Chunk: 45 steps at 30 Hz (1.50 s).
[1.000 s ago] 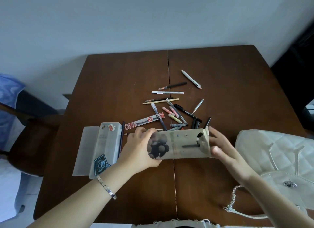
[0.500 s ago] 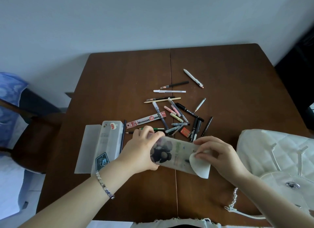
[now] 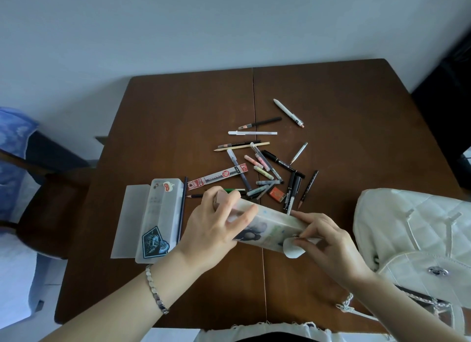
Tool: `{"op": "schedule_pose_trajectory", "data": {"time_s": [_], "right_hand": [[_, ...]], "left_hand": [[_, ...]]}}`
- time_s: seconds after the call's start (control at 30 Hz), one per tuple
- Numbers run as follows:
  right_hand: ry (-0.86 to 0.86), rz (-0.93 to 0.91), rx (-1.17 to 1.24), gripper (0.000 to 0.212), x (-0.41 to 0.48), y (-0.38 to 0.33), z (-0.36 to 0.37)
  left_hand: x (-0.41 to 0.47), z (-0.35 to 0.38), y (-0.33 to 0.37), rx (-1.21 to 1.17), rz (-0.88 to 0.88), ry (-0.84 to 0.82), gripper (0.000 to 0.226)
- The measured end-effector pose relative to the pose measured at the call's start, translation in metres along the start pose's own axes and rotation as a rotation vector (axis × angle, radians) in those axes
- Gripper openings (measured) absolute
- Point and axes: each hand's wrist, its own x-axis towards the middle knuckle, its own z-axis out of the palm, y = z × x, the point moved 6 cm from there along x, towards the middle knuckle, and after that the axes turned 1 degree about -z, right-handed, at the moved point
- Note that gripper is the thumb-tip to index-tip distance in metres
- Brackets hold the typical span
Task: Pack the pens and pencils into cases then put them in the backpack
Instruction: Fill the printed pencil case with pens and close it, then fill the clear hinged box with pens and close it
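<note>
Compared with a second ago, the soft pencil case (image 3: 265, 230) is now tilting down toward the right and its round end flap (image 3: 293, 248) is coming open; the left hand (image 3: 216, 229) is grasping the left end of the case while the right hand (image 3: 323, 242) is pinching the flap's snap, so I judge that the case is just getting opened for filling. The pens and pencils (image 3: 262, 163) are still lying loose on the table (image 3: 178, 127), the clear plastic case (image 3: 158, 222) is lying open on the left, and the white backpack (image 3: 418, 229) is waiting at the right edge. The inside of the soft case is hidden, and the backpack is partly cut off, so I cannot tell whether its flap is fastened.
</note>
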Motion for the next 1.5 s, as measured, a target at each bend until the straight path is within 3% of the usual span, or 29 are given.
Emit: {"op": "schedule_pose_trajectory", "data": {"time_s": [0.2,0.27,0.47,0.67,0.77,1.0,1.13,1.2,1.27,1.37,1.43,1.5], "right_hand": [[0.080,-0.092,-0.025,0.023,-0.001,-0.013,-0.005],[0.099,-0.141,-0.043,0.030,0.000,-0.016,-0.009],[0.150,-0.464,-0.217,0.029,-0.005,-0.031,-0.018],[0.182,-0.494,-0.251,0.028,-0.010,-0.043,-0.020],[0.197,-0.438,-0.218,0.025,-0.009,-0.048,-0.020],[0.184,-0.294,-0.197,0.023,-0.005,-0.041,-0.016],[0.022,0.033,0.012,0.017,0.002,-0.021,-0.011],[-0.036,0.194,0.107,0.039,0.004,-0.011,-0.007],[-0.110,0.251,0.095,0.046,0.013,-0.012,-0.004],[-0.344,0.353,0.001,0.031,0.036,-0.016,0.006],[-0.459,0.473,-0.018,0.033,0.048,-0.013,0.017],[-0.350,0.448,-0.070,0.039,0.063,-0.017,0.020]], "left_hand": [[-0.006,-0.003,0.005,-0.007,-0.016,0.134,0.079],[-0.007,-0.005,0.005,-0.015,-0.015,0.189,0.075],[-0.011,-0.010,0.003,-0.042,0.009,0.237,0.076],[-0.013,-0.014,0.005,-0.050,0.044,0.258,0.083],[-0.015,-0.015,0.005,-0.039,0.051,0.262,0.092],[-0.008,-0.020,0.010,-0.011,0.028,0.275,0.084],[-0.011,-0.003,0.007,-0.016,-0.048,0.115,0.082],[-0.016,0.007,0.003,-0.029,-0.108,0.039,0.084],[-0.022,0.015,-0.002,-0.047,-0.167,-0.029,0.083],[-0.033,0.029,-0.012,-0.050,-0.223,-0.169,0.082],[-0.042,0.036,-0.020,-0.111,-0.323,-0.260,0.082],[-0.055,0.043,-0.035,-0.229,-0.538,-0.321,0.081]]}}
